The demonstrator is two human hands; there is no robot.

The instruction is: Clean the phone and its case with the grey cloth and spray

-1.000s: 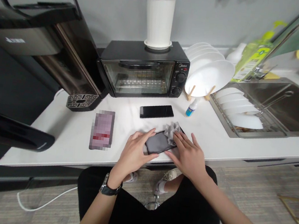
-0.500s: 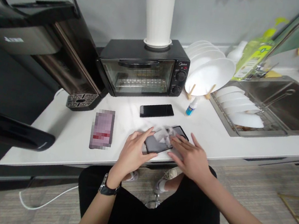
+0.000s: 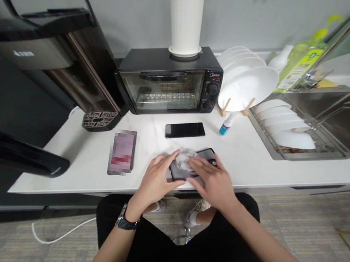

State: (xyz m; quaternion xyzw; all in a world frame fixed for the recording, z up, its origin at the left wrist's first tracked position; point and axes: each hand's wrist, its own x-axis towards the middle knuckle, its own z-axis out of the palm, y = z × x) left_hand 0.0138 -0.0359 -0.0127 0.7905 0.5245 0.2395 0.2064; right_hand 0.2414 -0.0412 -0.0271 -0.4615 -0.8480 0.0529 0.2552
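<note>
A dark-edged grey phone [image 3: 206, 154] lies flat on the white counter in front of me. With its thumb on the near edge and its fingers at the far edge, my left hand [image 3: 153, 177] grips the phone's left end. A crumpled white wipe [image 3: 185, 160] rests on the phone's surface. The fingers of my right hand [image 3: 215, 182] press the wipe down, partly covering it and the phone's right part. Behind it lies a second black phone [image 3: 185, 130], and a small spray bottle with a blue label [image 3: 225, 125] stands to that phone's right.
A blurred-out pinkish phone-shaped item [image 3: 122, 152] lies to the left. A toaster oven [image 3: 168, 83] and a coffee-machine-like appliance [image 3: 82, 71] stand at the back. White plates [image 3: 248, 87] fill a rack beside the sink [image 3: 341, 114]. The counter's front edge is close to my lap.
My right hand has slid left across the phone with the wipe, nearer my left hand. My left hand stays at the phone's left end. The view has shifted slightly.
</note>
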